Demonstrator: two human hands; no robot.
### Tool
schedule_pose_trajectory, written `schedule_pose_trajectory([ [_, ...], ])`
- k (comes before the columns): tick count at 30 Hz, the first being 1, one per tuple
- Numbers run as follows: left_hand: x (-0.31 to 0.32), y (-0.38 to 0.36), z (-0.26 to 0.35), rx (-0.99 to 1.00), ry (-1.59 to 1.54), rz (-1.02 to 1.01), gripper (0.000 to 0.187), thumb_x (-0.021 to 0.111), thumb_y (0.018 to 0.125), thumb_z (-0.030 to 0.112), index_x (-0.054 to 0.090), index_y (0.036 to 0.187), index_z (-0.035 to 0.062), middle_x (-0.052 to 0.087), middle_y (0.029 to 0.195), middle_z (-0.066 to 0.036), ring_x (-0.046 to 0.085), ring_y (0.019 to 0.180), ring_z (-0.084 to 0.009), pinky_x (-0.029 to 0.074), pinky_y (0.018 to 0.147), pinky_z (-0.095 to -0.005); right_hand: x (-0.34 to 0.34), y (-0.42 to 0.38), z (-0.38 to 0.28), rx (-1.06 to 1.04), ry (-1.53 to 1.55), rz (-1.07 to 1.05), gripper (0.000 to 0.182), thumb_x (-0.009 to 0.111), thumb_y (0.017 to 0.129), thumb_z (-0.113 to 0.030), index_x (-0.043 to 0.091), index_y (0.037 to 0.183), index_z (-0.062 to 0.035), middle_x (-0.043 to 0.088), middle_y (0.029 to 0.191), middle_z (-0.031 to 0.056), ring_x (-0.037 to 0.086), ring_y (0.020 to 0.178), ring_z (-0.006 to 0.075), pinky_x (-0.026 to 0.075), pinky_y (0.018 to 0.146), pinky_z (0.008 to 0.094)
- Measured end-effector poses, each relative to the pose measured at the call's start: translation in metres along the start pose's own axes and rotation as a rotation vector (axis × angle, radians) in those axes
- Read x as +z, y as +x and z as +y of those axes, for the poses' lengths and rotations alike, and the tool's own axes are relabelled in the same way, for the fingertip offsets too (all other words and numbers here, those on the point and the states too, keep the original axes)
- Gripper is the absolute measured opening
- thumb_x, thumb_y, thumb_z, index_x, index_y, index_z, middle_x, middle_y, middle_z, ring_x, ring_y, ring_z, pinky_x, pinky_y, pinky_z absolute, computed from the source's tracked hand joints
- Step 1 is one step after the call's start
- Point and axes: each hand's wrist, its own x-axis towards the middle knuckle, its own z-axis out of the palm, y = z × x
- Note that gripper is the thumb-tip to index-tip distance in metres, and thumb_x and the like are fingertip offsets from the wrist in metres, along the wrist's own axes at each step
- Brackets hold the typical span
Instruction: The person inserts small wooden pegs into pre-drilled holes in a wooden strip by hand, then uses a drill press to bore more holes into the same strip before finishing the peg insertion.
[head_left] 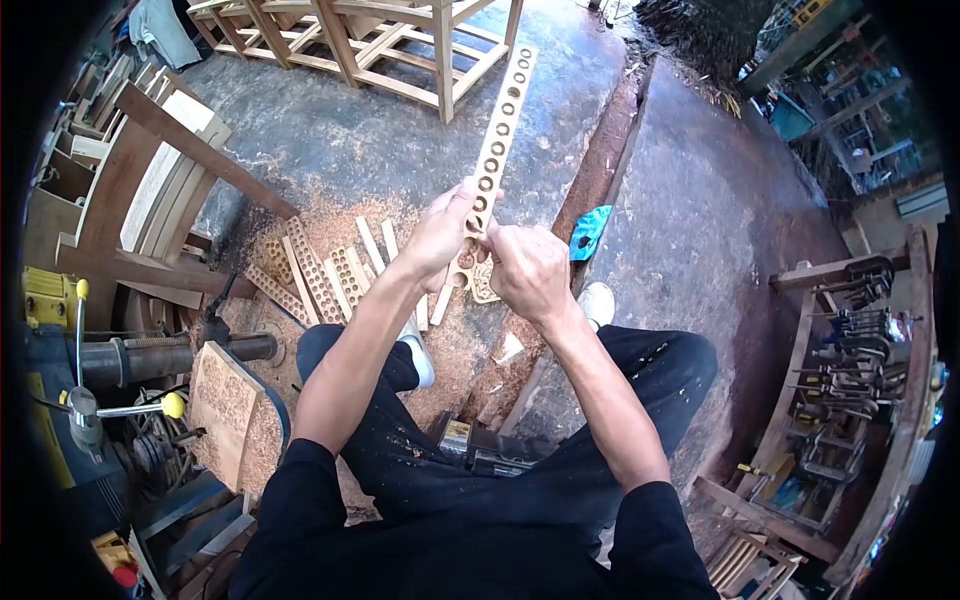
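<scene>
My left hand (436,238) is wrapped round a long, narrow wooden strip (508,120) with a row of round holes along it. The strip points up and away from me, its near end between my two hands. Against that near end, my right hand (532,268) is closed in a fist-like pinch. Whatever its fingers grip is hidden behind the knuckles. Under the hands, partly covered, lies a carved wooden piece (485,284) on the floor.
Several drilled wooden strips (308,268) lie in sawdust to the left. A drill press with a wooden board (222,410) stands at lower left. Clamps (862,350) hang on a rack at right. A wooden frame (440,60) stands ahead. A blue thing (590,232) lies by the floor channel.
</scene>
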Motion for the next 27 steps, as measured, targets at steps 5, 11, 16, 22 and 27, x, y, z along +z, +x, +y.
schedule_pose_trajectory([
  [5,0.0,-0.002,0.01,-0.025,-0.019,0.026,0.038,0.033,0.103,0.03,0.054,0.116,0.0013,0.059,0.087,-0.005,0.056,0.068,-0.0101,0.048,0.057,-0.024,-0.009,0.013,-0.004,0.103,0.121,-0.126,0.007,0.059,0.083,-0.004,0.052,0.082,-0.0058,0.058,0.065,0.0093,0.059,0.057,0.0283,0.045,0.052,0.0376],
  [11,-0.003,0.009,0.002,0.066,-0.246,-0.05,0.037,0.031,0.103,0.027,0.05,0.119,0.0004,0.061,0.1,-0.009,0.062,0.082,-0.0139,0.053,0.07,-0.0264,-0.024,0.021,-0.013,0.238,0.123,-0.064,0.006,0.058,0.086,-0.006,0.053,0.088,-0.005,0.06,0.069,0.0143,0.061,0.062,0.0324,0.047,0.055,0.0393],
  [16,-0.001,0.006,0.004,0.099,-0.158,-0.068,0.035,0.032,0.103,0.028,0.049,0.119,0.0024,0.06,0.095,-0.006,0.061,0.081,-0.012,0.053,0.071,-0.0256,-0.013,0.022,-0.016,0.217,0.051,-0.076,0.005,0.057,0.086,-0.006,0.052,0.086,-0.0046,0.06,0.071,0.0146,0.061,0.067,0.0331,0.047,0.058,0.0396],
  [22,-0.008,0.0,0.006,0.025,-0.042,-0.196,0.034,0.035,0.102,0.032,0.049,0.119,0.0055,0.058,0.09,-0.002,0.057,0.072,-0.0069,0.05,0.062,-0.0214,-0.013,0.014,-0.003,0.526,0.483,-0.068,0.016,0.048,0.096,-0.017,0.048,0.092,-0.0018,0.058,0.074,0.0111,0.059,0.063,0.0227,0.046,0.055,0.0354],
  [27,0.006,0.006,-0.004,0.173,0.151,-0.022,0.032,0.038,0.102,0.033,0.046,0.118,0.0065,0.053,0.083,0.0,0.052,0.065,-0.0041,0.045,0.055,-0.0194,0.013,-0.003,-0.023,1.16,1.538,0.327,0.022,0.054,0.096,-0.024,0.05,0.102,-0.0036,0.054,0.076,0.0008,0.045,0.054,0.0017,0.039,0.044,0.0195],
])
